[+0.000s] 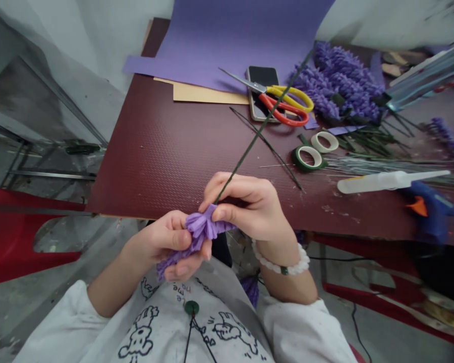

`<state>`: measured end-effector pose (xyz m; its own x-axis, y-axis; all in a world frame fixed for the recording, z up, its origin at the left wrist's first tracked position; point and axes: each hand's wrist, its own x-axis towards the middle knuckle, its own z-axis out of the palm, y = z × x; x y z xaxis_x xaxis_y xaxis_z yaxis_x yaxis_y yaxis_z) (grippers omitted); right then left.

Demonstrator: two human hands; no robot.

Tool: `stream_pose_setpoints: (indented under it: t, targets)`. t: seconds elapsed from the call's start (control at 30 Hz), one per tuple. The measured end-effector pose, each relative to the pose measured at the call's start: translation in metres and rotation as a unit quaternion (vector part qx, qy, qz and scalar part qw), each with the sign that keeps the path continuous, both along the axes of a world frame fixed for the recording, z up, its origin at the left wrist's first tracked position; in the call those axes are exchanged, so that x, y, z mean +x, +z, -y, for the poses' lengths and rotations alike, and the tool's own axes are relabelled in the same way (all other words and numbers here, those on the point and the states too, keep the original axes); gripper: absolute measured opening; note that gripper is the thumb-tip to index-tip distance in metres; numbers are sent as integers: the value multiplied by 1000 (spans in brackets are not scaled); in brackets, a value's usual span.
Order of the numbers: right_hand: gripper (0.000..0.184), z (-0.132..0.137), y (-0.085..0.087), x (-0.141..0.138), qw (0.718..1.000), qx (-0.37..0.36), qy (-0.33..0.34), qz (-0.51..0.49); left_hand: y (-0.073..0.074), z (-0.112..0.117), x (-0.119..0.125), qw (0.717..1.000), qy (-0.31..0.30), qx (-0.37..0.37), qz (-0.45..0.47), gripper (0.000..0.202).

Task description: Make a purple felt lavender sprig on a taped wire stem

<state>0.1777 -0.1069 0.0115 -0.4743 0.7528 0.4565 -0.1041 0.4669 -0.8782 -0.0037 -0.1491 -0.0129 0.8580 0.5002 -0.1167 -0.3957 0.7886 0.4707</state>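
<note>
A purple paper flower (201, 227) with fringed, looped petals is held above my lap, just off the table's near edge. My left hand (174, 242) is closed around its fringed body, thumb on top and fingers beneath. With thumb and forefinger, my right hand (245, 204) pinches the flower's base where a dark green stem (255, 138) comes out. The stem slants up and to the right, passing in front of the scissors (272, 96). A tail of purple fringe shows below the right thumb.
On the maroon table (166, 146) lie a phone (263, 75), green tape (297, 159), a white tape roll (327, 135), a white glue bottle (382, 181), a blue glue gun (433, 212) and wires. Finished purple flowers (340, 80) are piled at the back right. Purple paper (227, 35) stands behind.
</note>
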Motion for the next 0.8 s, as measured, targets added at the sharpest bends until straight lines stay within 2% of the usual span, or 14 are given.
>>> stream_pose_setpoints:
  t: [0.03, 0.1, 0.17, 0.2, 0.23, 0.3, 0.33, 0.37, 0.4, 0.47, 0.53, 0.57, 0.67, 0.8]
  targets:
    - [14, 0, -1, -1, 1000, 1, -11, -4, -1, -1, 0, 1000, -7, 10, 0, 30]
    - [14, 1, -1, -1, 999, 4, -47, 6, 0, -3, 0, 995, 17, 71, -70, 32]
    - [13, 4, 0, -2, 995, 3, -93, 41, 4, -2, 0, 957, 132, 150, -210, 35]
    - [12, 6, 1, -2, 991, 2, -119, 62, 6, -1, 0, 918, 203, 196, -278, 41]
    - [11, 8, 1, -3, 986, 1, -142, 82, 8, 1, 1, 865, 270, 244, -344, 49]
    - [10, 11, 3, -5, 979, 2, -175, 103, 11, 6, 4, 755, 348, 328, -449, 54]
    - [9, 12, 4, -6, 978, 5, -182, 105, 12, 8, 6, 718, 364, 349, -479, 48]
    - [7, 13, 4, -6, 979, 11, -179, 101, 13, 10, 7, 709, 367, 353, -488, 38]
    - [5, 13, 5, -6, 981, 17, -166, 95, 14, 11, 8, 726, 364, 338, -475, 30]
    - [3, 12, 5, -3, 990, 29, -114, 81, 15, 11, 7, 812, 334, 268, -397, 21]
    - [9, 11, 5, 2, 996, 37, -47, 64, 16, 9, 3, 901, 264, 191, -288, 16]
    - [12, 11, 5, 3, 998, 37, -19, 54, 15, 8, 1, 931, 222, 163, -238, 15]
    - [16, 12, 5, 5, 999, 22, 27, 23, 11, 4, -4, 981, 95, 109, -133, 18]
    - [11, 13, 7, 1, 999, 0, 47, 3, 3, 0, -4, 998, -15, 42, -41, 26]
